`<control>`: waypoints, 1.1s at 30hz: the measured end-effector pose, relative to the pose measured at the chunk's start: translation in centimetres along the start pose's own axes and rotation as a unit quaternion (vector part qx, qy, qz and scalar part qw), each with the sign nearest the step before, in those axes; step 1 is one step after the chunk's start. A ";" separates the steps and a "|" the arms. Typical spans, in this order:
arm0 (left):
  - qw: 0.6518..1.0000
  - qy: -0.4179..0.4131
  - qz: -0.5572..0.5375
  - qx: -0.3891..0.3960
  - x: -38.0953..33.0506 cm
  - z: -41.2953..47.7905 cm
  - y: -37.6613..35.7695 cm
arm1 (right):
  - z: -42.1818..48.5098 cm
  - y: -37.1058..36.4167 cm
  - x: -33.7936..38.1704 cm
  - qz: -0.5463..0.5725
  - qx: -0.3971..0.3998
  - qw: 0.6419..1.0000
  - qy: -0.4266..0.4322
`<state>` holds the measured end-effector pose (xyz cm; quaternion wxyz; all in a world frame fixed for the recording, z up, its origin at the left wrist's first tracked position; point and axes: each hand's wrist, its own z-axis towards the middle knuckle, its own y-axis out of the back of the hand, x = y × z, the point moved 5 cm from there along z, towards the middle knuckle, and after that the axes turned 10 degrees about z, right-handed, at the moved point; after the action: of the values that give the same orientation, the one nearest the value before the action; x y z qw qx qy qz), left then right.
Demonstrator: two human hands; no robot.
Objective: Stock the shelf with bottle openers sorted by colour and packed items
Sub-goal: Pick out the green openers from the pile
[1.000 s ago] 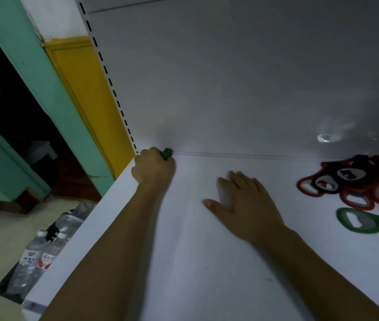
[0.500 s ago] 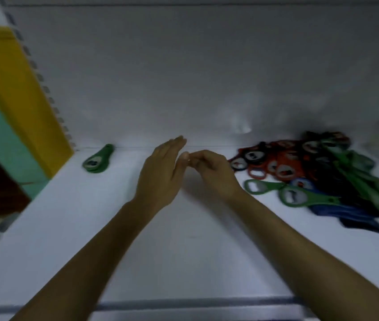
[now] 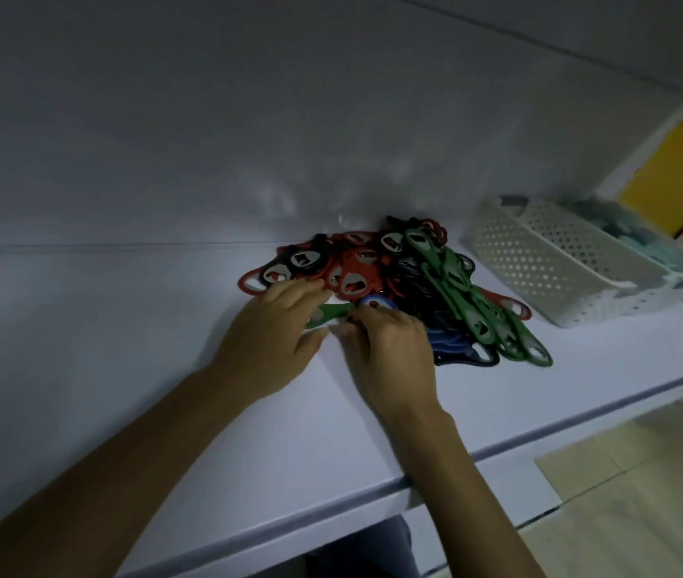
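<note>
A mixed pile of bottle openers (image 3: 398,281), red, black, green and blue, lies on the white shelf (image 3: 123,369) against the back wall. Both of my hands are at its near-left edge. My left hand (image 3: 269,335) reaches over one green bottle opener (image 3: 333,311), fingers on top and thumb beneath its ring end. My right hand (image 3: 387,348) is beside it, its fingers curled down at the opener's other end, next to a blue opener (image 3: 375,302). Whether the right hand grips anything is hidden by its own knuckles.
A white perforated basket (image 3: 548,260) holding pale blue-green packed items (image 3: 619,231) stands right of the pile. The shelf's front edge (image 3: 498,450) runs below my forearms, with floor tiles (image 3: 644,494) beyond. A yellow panel (image 3: 673,177) is at far right.
My view swung right from the shelf's left corner, where a green opener was left. Both hands moved right across the shelf to the pile and now close around a green opener.
</note>
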<state>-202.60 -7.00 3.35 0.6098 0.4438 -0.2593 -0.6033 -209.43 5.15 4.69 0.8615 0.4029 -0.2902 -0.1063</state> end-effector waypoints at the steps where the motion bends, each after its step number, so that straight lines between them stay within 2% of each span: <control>1: 1.000 0.014 -0.006 0.012 0.2 0.0 -0.2 | 0.0 0.4 0.3 0.022 -0.026 0.999 0.013; 6: 0.999 0.031 -0.005 0.012 0.6 0.0 -0.1 | -0.1 2.2 1.4 -0.026 -0.179 0.980 0.088; 9: 0.996 -0.019 0.081 0.022 -0.3 0.2 -0.1 | -0.6 2.3 2.5 0.000 -0.220 0.958 0.183; 10: 0.997 -0.011 0.079 0.011 -0.3 0.4 0.2 | -0.8 2.3 2.8 0.016 -0.221 0.953 0.206; 12: 0.997 0.061 0.031 -0.026 0.5 0.5 0.9 | -1.2 2.4 2.9 0.038 -0.228 0.947 0.222; 13: 0.993 0.109 -0.031 -0.040 1.0 0.5 1.2 | -1.2 2.7 2.8 0.046 -0.236 0.946 0.216; 14: 0.976 0.164 -0.140 -0.038 1.5 0.3 1.1 | -1.2 2.8 2.6 0.055 -0.242 0.947 0.204; 15: 0.933 0.216 -0.286 -0.029 1.6 0.2 0.8 | -1.2 2.9 2.4 0.065 -0.239 0.950 0.192; 17: 0.807 0.290 -0.515 -0.007 1.0 -0.1 -0.1 | -0.8 2.2 2.5 0.085 -0.190 0.961 0.184; 18: 0.772 0.300 -0.561 0.000 0.8 -0.2 -0.3 | -0.6 1.6 2.8 0.092 -0.147 0.967 0.188; 19: 0.753 0.303 -0.585 0.005 0.8 -0.2 -0.5 | -0.4 0.9 3.0 0.094 -0.102 0.971 0.193; 21: 0.735 0.286 -0.615 0.025 1.0 -0.1 -0.7 | -0.2 -0.1 3.3 0.080 -0.052 0.974 0.204; 23: 0.744 0.260 -0.613 0.049 1.1 0.1 -0.8 | -0.1 -0.4 3.5 0.071 -0.044 0.972 0.219; 27: 0.824 0.253 -0.506 0.032 0.7 0.2 -0.8 | -0.1 -0.8 3.6 0.072 -0.025 0.976 0.203; 29: 0.846 0.259 -0.465 0.018 0.8 0.4 -0.7 | -0.1 -0.7 3.5 0.086 -0.021 0.979 0.186; 33: 0.811 0.273 -0.518 0.009 1.0 0.5 -0.3 | 0.0 -0.3 3.2 0.121 -0.027 0.978 0.170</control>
<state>-203.00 -8.04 3.14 0.2492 0.6639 0.1808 -0.6815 -206.84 3.60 5.81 0.9151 0.3540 -0.1834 0.0604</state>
